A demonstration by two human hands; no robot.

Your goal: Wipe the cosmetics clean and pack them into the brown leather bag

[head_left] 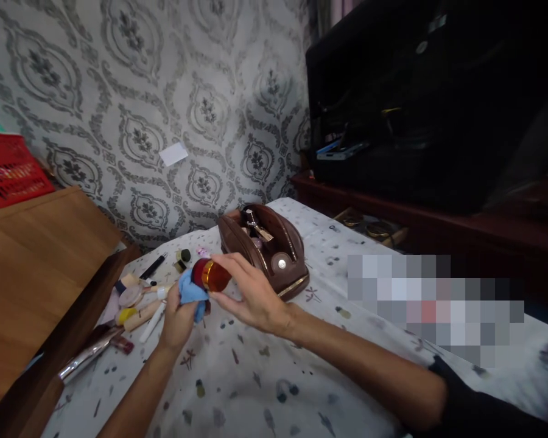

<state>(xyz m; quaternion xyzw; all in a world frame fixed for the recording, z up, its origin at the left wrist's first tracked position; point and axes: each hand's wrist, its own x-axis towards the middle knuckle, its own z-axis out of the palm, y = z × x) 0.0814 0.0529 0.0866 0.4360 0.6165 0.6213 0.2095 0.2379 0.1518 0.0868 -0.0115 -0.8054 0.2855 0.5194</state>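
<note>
Between my two hands is a small dark red bottle (200, 271) with a gold band and an amber end, tilted on its side. My left hand (181, 304) is closed around a light blue cloth (193, 293), which presses against the bottle's red end. With thumb and fingers, my right hand (251, 295) grips the amber end. Just behind my right hand stands a brown toiletry bag (290, 243), unzipped, with several cosmetics inside. Makeup items lie left of my left hand, among them a beige tube (139, 317), a round compact (130, 296) and a black pencil (153, 266).
All of this rests on a white patterned sheet (256, 389). A wooden headboard (41, 255) borders the left side, with a red bag (11, 170) on top. At the right are a dark red cabinet (342, 198) with a drawer (393, 236) pulled out and a large black screen (415, 109).
</note>
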